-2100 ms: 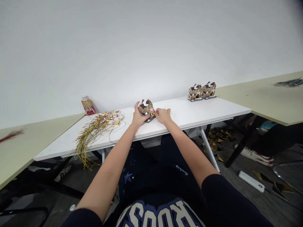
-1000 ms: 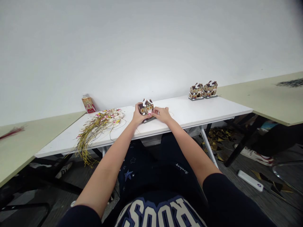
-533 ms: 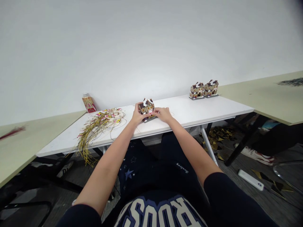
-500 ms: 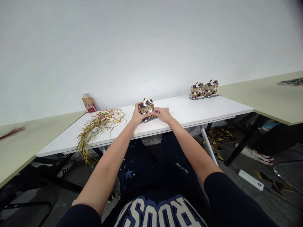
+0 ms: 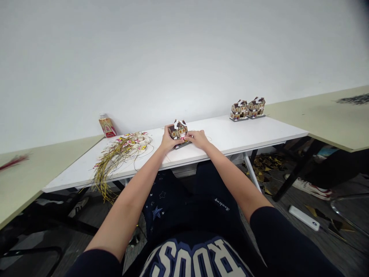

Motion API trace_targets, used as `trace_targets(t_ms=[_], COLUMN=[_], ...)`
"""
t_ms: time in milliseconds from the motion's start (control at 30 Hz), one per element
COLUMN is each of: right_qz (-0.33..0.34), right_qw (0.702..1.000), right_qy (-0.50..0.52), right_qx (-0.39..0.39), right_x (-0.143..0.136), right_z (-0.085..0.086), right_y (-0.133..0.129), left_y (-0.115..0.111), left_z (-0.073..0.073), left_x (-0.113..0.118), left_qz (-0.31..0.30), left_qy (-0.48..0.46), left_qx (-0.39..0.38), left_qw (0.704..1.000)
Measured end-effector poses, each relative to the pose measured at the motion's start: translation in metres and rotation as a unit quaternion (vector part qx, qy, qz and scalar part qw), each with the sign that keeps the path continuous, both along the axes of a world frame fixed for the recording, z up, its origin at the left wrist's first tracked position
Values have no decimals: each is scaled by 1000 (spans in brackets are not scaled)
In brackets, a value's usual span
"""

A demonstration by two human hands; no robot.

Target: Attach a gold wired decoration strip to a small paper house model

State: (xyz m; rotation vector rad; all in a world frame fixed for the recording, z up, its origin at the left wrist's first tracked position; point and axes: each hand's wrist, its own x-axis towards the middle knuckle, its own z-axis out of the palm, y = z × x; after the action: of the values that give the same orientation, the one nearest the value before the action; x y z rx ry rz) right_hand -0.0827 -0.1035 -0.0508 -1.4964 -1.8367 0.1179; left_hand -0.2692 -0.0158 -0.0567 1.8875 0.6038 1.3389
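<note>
At frame centre on the white bench (image 5: 230, 140), left hand (image 5: 167, 141) and right hand (image 5: 198, 139) close their fingers around a small model house (image 5: 178, 131), apparently assembling it; pressing parts together seems next. Farther right stand two finished houses (image 5: 247, 109).

From my remote seat, the wearer's body fills the lower half of the head view. Both forearms are bare from the elbow down to the left hand (image 5: 167, 141) and the right hand (image 5: 198, 139); I see no rings, watch or gloves. Dark navy short sleeves (image 5: 288, 246) cover the upper arms. The shirt front (image 5: 190, 259) is navy, printed with large cream block letters outlined in blue. The trousers (image 5: 184, 200) are dark navy, scattered with small pale blue stars and one line of small white script lettering.
</note>
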Motion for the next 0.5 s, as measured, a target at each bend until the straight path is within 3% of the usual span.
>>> trace_targets(t_ms=[167, 367, 500], right_qz=[0, -6, -8], right_qw=[1000, 1000, 999], right_qy=[-14, -3, 43], right_qx=[-4, -7, -11], right_x=[2, 1, 0], right_z=[1, 4, 9], right_y=[1, -2, -1], left_y=[-1, -1, -1], left_z=[4, 5, 11], left_x=[-1, 0, 4], left_qz=[18, 24, 38], left_qy=[44, 35, -11], left_qx=[30, 29, -38], left_qw=[998, 999, 998])
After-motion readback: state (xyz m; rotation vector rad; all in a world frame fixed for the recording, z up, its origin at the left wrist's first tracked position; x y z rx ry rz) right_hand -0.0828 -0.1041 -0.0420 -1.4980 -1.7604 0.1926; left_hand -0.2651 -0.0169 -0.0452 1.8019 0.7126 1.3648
